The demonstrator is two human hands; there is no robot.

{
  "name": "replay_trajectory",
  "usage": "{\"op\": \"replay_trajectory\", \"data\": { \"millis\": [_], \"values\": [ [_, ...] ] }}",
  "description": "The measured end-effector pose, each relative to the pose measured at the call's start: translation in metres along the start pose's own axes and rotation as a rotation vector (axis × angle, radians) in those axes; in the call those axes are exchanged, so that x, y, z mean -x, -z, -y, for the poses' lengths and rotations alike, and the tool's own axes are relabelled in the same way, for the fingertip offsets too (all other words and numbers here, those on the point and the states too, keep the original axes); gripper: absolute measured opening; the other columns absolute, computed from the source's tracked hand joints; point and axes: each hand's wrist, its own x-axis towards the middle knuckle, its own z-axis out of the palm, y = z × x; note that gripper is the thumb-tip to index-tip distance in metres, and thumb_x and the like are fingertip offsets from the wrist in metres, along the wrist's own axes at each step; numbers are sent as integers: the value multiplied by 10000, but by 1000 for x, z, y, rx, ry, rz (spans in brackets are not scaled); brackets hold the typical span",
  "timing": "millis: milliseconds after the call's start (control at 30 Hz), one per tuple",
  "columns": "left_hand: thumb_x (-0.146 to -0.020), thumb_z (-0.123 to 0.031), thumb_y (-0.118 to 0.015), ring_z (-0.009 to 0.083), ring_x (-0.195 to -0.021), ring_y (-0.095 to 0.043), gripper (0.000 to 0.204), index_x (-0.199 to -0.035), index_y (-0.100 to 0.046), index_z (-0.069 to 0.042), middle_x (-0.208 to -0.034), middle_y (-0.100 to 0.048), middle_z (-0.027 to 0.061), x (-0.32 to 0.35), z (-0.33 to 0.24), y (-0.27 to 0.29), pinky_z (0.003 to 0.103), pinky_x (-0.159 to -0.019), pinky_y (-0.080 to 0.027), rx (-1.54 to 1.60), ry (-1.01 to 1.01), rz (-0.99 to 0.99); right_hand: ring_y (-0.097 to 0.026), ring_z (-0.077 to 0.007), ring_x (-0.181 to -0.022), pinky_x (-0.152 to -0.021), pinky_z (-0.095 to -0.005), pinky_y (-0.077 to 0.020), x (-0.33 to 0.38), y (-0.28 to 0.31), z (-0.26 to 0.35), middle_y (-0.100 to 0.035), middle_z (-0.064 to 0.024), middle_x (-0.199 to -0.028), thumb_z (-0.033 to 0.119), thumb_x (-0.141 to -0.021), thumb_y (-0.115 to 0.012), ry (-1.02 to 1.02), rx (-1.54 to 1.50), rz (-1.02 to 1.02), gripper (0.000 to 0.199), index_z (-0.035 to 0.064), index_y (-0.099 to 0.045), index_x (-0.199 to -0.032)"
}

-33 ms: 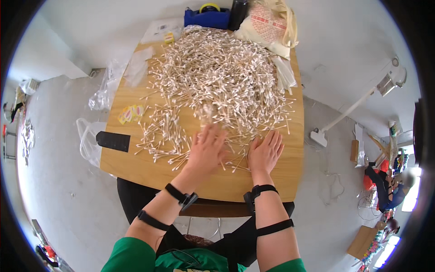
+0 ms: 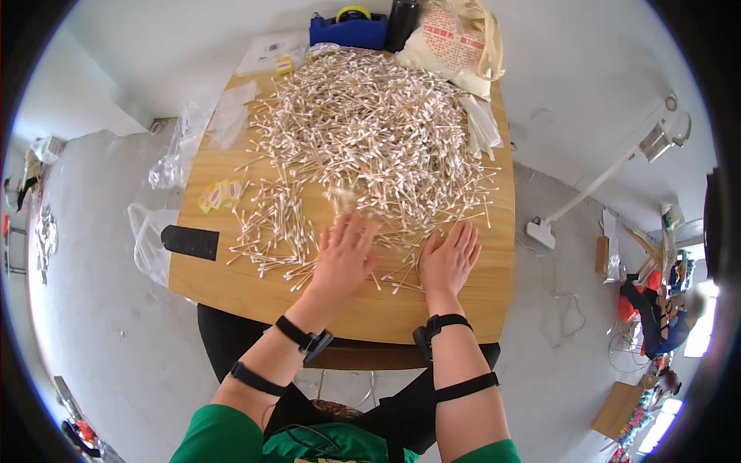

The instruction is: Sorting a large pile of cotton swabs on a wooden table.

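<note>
A large heap of cotton swabs (image 2: 370, 123) covers the far and middle part of the wooden table. A smaller, thinner scatter of cotton swabs (image 2: 282, 220) spreads to the left of my left hand (image 2: 345, 255). That hand lies palm down at the near edge of the heap, fingers extended and a little apart. Just beyond its fingertips is a blurred pale-brown clump (image 2: 343, 197) that I cannot make out. My right hand (image 2: 450, 258) rests flat beside it, thumb apart, fingertips by the heap's near right edge. A few swabs lie between both hands.
Yellow packets (image 2: 220, 195) and a black flat strip (image 2: 191, 241) lie on the table's left side. Clear plastic bags (image 2: 231, 116) hang about the left edge. A blue tape dispenser (image 2: 349, 31), a black cylinder (image 2: 403, 25) and a cream bag (image 2: 455, 42) stand at the back.
My left hand has shifted slightly left and toward me, and its fingers look less blurred. My right hand stays in place.
</note>
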Motion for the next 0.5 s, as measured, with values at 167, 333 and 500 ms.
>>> {"op": "replay_trajectory", "data": {
  "millis": [167, 333, 500],
  "values": [
    [-909, -407, -582, 383, -1391, -296, 604, -1428, -424, -142, -1477, -364, 203, 30, 23, 8, 559, -1121, -236, 1, 61, -90, -221, -330, -1438, -1175, -475, -152, -1, -3, -1, -294, -197, -1521, 392, -950, -449, 9, 15, -19, 683, -47, -291, -1448],
    [-911, -341, -587, 395, -1345, -351, 518, -1363, -481, -111, -1431, -414, 206, 35, 27, 8, 553, -1086, -280, -104, 116, -144, -218, -334, -1439, -1178, -474, -145, -1, 4, -3, -290, -202, -1522, 388, -951, -444, 4, 6, 32, 675, -53, -302, -1443],
    [-868, -102, -600, 351, -1098, -539, 274, -1139, -589, -62, -1196, -566, 146, -20, 19, 22, 449, -930, -441, 314, 4, -290, -223, -329, -1438, -1182, -472, -138, 0, -1, 1, -299, -189, -1520, 384, -944, -448, 7, -38, -6, 670, -42, -314, -1444]
  ]
}}
